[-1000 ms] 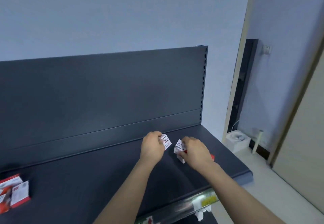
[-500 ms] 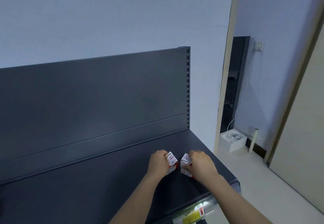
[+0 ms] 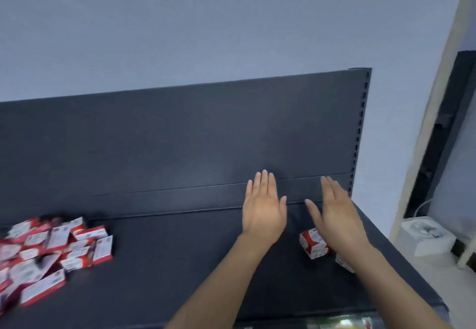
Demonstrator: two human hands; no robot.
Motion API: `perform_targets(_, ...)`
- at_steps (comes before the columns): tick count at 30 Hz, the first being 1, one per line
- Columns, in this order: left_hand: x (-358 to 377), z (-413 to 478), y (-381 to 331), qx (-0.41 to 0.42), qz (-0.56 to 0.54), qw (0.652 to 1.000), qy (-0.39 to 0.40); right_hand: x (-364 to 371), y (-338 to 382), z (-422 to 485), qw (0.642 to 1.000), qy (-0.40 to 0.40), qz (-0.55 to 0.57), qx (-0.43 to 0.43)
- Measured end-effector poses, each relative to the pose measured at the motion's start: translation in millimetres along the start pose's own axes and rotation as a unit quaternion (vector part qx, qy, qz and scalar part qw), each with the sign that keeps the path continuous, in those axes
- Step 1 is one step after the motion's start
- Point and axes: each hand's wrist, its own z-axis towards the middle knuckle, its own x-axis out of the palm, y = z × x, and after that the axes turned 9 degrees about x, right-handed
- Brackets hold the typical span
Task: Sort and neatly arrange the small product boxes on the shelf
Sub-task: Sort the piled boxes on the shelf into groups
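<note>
Both hands are spread flat with the fingers apart, and neither holds anything. The left hand (image 3: 264, 209) hovers over the bare middle of the shelf (image 3: 180, 264). The right hand (image 3: 337, 215) hovers above the right end, partly covering two placed boxes.

One red-and-white box (image 3: 313, 245) stands on the shelf just left of the right wrist. A second box (image 3: 343, 264) shows only as a corner under the right forearm; whether the two touch cannot be told. A loose pile of boxes (image 3: 49, 251) lies unsorted at the left end, well apart from the placed pair.

Step in hand, as judged: release after placement, with a row begun at the right end. The next move calls for a reach left to the pile, a grasp on one or two boxes, and a placement flush beside the standing pair, faces aligned.
</note>
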Motion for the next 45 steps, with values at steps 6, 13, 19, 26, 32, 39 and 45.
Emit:
perform_targets(6,-48.1,-35.2,59.3,-0.085,0.062,0.994,-0.005,26.9,60.1,0.8,0.995,0.036,0.083,-0.047)
perform_targets(13,-86.3,-94.8,138.7,-0.158,0.098,0.982,-0.011,75.0,148.4,-25.3,0.98,0.102,0.106,-0.134)
perform_targets(19,-114.6,-138.0,212.5,-0.198,0.099,0.975,-0.018,112.2,238.7,-50.0,0.965,0.139,0.114,-0.192)
perform_targets(26,-159.3,-188.8,333.2,-0.231,0.102,0.968,0.009,167.2,361.2,-84.6,0.954,0.182,0.096,-0.217)
perform_targets(32,-169.2,-211.5,412.4,-0.27,0.084,0.955,0.086,207.1,429.9,-108.6,0.943,0.241,0.058,-0.221)
perform_targets(39,-150.7,-213.7,443.7,-0.307,0.066,0.939,0.138,238.8,447.4,-117.2,0.923,0.314,0.001,-0.22)
perform_targets(45,-146.2,-197.2,445.3,-0.32,0.136,0.92,0.182,255.3,443.9,-112.8,0.921,0.302,-0.045,-0.24)
